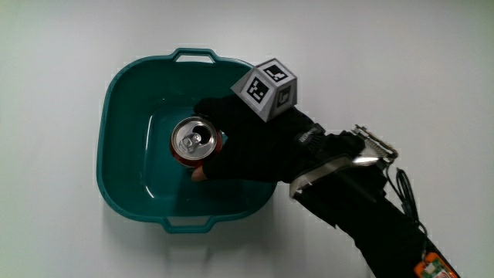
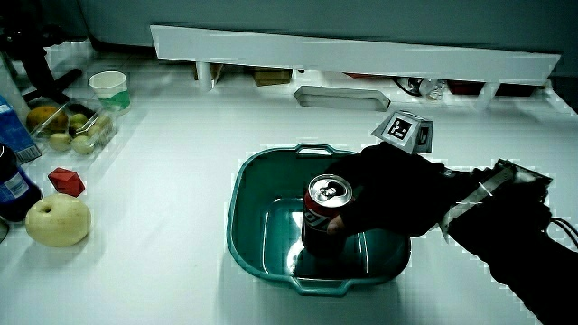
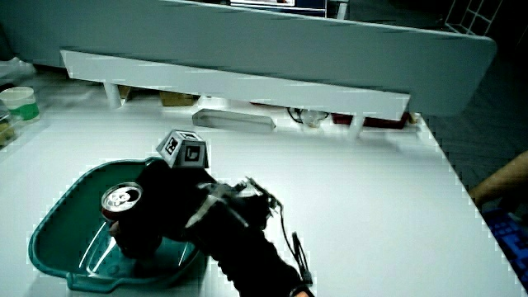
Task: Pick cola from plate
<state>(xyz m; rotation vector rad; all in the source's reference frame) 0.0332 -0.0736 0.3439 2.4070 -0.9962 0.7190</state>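
Observation:
A red cola can (image 1: pixel 193 140) with a silver top stands upright inside a teal basin (image 1: pixel 116 93) with two handles. The black-gloved hand (image 1: pixel 231 150) reaches over the basin's rim and is wrapped around the can's side, with the patterned cube (image 1: pixel 267 89) on its back. In both side views the can (image 2: pixel 325 208) (image 3: pixel 122 208) shows in the hand's (image 2: pixel 388 194) (image 3: pixel 169 206) grasp, low in the basin (image 2: pixel 242 217) (image 3: pixel 54 227). I cannot tell whether the can's base touches the basin floor.
In a side view a pear (image 2: pixel 57 221), a small red block (image 2: pixel 66 181), a blue bottle (image 2: pixel 13 181), a box of fruit (image 2: pixel 77 126) and a paper cup (image 2: pixel 109 88) lie beside the basin toward the table's edge. A low white partition (image 2: pixel 361 54) runs along the table.

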